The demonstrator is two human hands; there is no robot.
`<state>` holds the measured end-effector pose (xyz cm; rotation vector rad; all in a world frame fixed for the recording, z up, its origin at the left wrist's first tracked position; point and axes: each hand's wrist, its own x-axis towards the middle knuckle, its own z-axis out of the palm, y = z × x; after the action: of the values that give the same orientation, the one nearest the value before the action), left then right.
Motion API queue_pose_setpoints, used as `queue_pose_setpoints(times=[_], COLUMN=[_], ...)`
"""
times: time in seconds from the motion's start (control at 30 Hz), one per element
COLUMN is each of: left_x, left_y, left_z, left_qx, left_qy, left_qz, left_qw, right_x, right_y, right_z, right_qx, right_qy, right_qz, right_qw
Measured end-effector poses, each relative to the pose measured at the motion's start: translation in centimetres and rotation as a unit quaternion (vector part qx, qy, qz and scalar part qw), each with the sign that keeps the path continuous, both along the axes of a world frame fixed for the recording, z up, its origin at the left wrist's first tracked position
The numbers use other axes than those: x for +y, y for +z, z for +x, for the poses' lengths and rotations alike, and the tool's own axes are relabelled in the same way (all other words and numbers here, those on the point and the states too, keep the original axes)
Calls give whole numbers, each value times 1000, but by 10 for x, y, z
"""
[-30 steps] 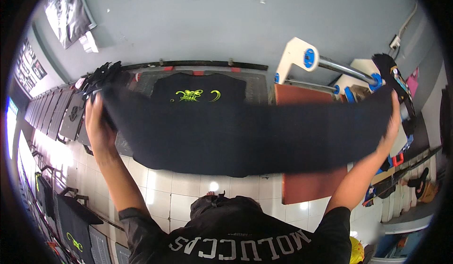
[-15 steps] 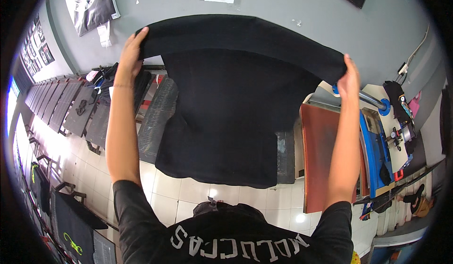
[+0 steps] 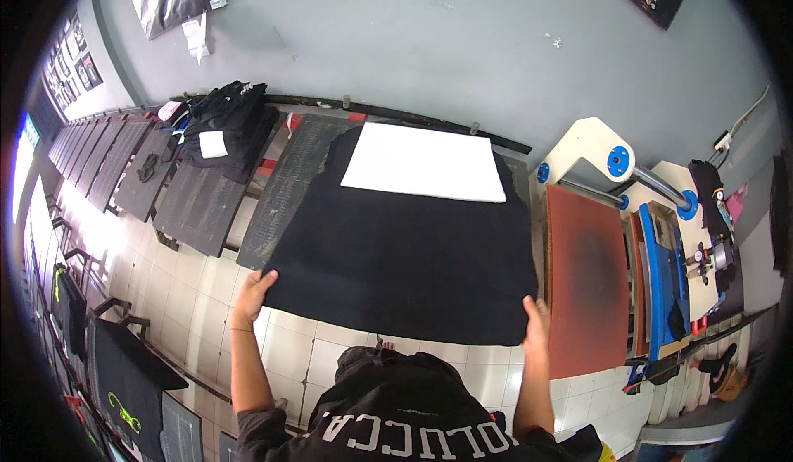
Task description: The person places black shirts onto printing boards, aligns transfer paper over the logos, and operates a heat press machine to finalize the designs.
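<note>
Shirt: down from mid-air, black body now spread over the grey board.
White panel: now showing across its upper part.
Left hand: pinching the hem's left corner.
Right hand: gripping the other corner, cloth lying smoother.

There are two hands, one held garment (one large panel).

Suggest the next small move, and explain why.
The left hand and right hand hold the black cloth at its near corners, and a white sheet lies on its far part, so perhaps lower the near edge gently, keeping the sheet steady.
</note>
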<state>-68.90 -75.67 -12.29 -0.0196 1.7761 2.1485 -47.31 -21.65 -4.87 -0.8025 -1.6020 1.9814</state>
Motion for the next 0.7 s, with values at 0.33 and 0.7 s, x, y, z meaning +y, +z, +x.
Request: queue_pose_setpoints(times=[0.33,0.7], left_x=[-9,-25], left_y=[-112,-146], left_z=[15,22], left_qx=[-122,-151], left_qy=[-1,-1], left_qz=[-66,-16], left_qw=[990,988], right_x=[31,16], right_y=[-174,-163], right_z=[34,43], right_qx=[-125,-164], right_qy=[13,31], right_qz=[71,214], right_qw=[989,962])
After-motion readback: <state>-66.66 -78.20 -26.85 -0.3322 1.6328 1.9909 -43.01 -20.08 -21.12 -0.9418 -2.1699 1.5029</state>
